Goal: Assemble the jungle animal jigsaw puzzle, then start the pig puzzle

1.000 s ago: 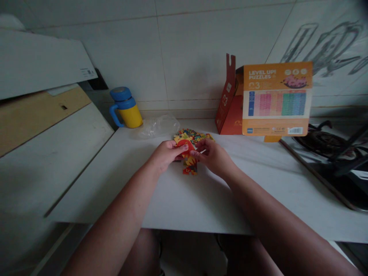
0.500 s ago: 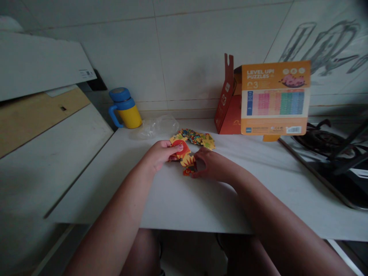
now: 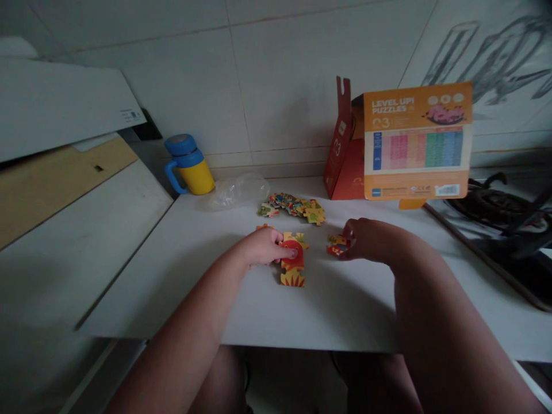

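Strip of joined puzzle pieces (image 3: 294, 278), in the head view, lies nearer the front edge of the white tabletop (image 3: 336, 316) than half a second ago. The person's left hand (image 3: 265, 247) grips its left side, thumb pressed on the red print. The right hand (image 3: 368, 238), earlier beside the strip's lower end, now sits apart at three o'clock, its fingers narrowed on a small puzzle section (image 3: 336, 246). Twelve o'clock from the strip, the puzzle pile (image 3: 297, 205) stays put.
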The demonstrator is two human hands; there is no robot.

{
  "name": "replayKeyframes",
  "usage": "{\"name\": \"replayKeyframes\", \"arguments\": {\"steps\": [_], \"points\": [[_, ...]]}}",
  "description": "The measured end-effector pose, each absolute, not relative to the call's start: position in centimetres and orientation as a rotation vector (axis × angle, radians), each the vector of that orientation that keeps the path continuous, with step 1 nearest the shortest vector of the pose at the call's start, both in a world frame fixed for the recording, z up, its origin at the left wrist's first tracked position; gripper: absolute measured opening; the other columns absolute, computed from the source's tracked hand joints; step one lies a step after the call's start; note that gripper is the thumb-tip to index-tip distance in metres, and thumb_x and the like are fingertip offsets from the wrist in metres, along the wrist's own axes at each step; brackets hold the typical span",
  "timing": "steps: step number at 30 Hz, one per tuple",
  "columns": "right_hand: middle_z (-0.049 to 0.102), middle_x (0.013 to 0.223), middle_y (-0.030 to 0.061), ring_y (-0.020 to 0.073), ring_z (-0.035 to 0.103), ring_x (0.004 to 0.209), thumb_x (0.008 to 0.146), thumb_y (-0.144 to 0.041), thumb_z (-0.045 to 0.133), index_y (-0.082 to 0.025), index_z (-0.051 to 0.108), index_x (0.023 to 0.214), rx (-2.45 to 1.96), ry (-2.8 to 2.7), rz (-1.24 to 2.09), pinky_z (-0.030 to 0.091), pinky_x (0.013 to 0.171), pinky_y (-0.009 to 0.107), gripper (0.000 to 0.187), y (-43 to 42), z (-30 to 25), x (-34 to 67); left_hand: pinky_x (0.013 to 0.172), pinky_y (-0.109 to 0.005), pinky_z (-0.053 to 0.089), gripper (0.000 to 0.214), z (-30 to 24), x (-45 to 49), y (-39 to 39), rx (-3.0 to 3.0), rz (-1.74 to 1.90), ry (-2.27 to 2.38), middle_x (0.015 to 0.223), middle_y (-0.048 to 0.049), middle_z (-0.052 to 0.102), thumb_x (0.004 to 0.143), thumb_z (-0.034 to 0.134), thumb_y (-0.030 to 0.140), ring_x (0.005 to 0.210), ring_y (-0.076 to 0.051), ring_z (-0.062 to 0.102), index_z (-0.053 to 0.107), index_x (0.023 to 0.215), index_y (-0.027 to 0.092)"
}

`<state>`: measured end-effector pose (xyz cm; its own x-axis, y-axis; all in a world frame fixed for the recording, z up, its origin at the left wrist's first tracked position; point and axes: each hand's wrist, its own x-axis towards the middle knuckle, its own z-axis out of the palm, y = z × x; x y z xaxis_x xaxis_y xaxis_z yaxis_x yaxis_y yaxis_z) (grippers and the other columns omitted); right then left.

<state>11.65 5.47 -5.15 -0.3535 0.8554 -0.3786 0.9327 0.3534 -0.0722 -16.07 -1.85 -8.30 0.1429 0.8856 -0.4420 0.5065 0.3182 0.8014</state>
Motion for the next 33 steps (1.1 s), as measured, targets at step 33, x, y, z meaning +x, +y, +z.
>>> {"name": "replayKeyframes", "arguments": {"steps": [33], "points": [[0.078,0.102,0.009,0.0247,0.071,0.088,0.081,-0.035,0.082,-0.019,0.077,0.113,1.27,2.8,-0.624,0.047,0.074,0.032,0.035,3.6,-5.6,7.2,0.077,-0.029,0.047,0.006,-8.5,-17.1,-1.7,2.221,0.468,1.352,0.095,-0.0054,0.072,0.087,0.079,0.018,0.083,-0.019,0.066,0.085,0.086,0.02]]}}
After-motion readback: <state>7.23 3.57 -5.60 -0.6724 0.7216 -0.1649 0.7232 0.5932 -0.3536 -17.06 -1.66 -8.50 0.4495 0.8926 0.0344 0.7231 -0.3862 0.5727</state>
